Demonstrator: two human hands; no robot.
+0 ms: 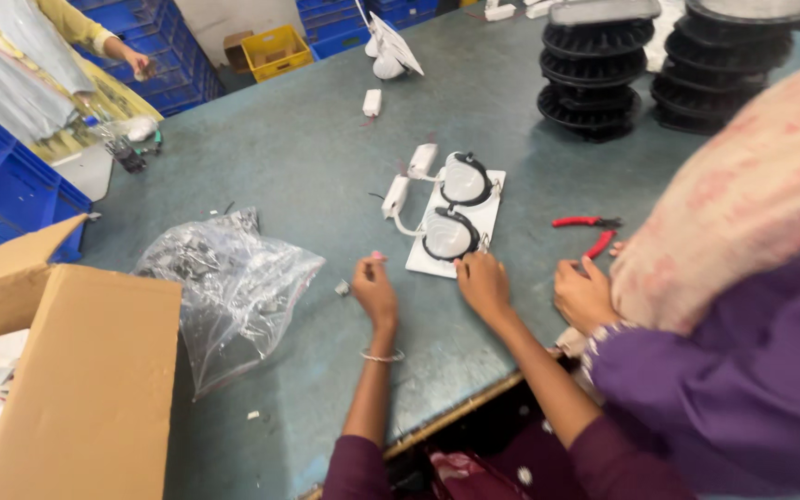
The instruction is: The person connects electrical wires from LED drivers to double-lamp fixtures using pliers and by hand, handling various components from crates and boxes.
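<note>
A white rectangular panel lies on the grey-green table. It carries two round black-rimmed lamp fittings, one farther and one nearer. Each fitting is wired to a small white driver box. My right hand rests at the panel's near edge, right beside the nearer fitting, its fingers curled on the edge. My left hand lies on the table left of the panel with its fingertips pinched together. A tiny loose part sits just left of it.
A co-worker in purple with a pink scarf leans in at the right, a hand beside red-handled pliers. A clear plastic bag of parts and an open cardboard box lie left. Black housings are stacked at the back. Another person stands far left.
</note>
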